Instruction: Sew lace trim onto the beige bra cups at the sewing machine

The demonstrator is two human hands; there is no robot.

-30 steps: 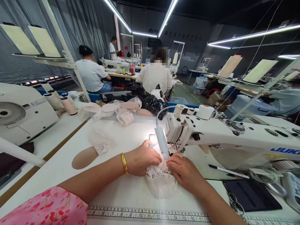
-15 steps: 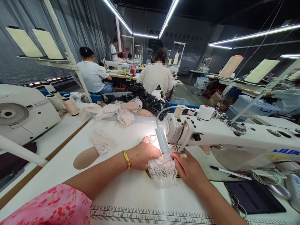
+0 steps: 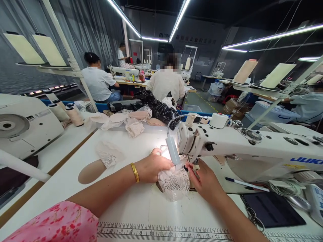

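My left hand [image 3: 156,165] is closed on a piece of white lace fabric [image 3: 174,184], just left of the needle area. The lace hangs toward me, its upper part hidden under the lamp [image 3: 173,149] of the sewing machine [image 3: 244,143]. My right hand [image 3: 206,177] is at the right edge of the lace, below the machine head. Its thumb and forefinger come together around a small dark thing too small to name. On the table to the left lie a beige oval pad [image 3: 92,171] and another lace piece [image 3: 109,155].
Several pads and lace pieces [image 3: 135,126] lie at the back edge, before a black plastic bag [image 3: 164,109]. To the right are a pen [image 3: 247,184] and a dark tablet-like slab [image 3: 274,208]. A ruler strip [image 3: 161,231] runs along the front. Co-workers sit beyond.
My right fingertips have parted slightly from the lace, and a small dark thing shows at them. The lace lies a little more spread. My left hand keeps its place.
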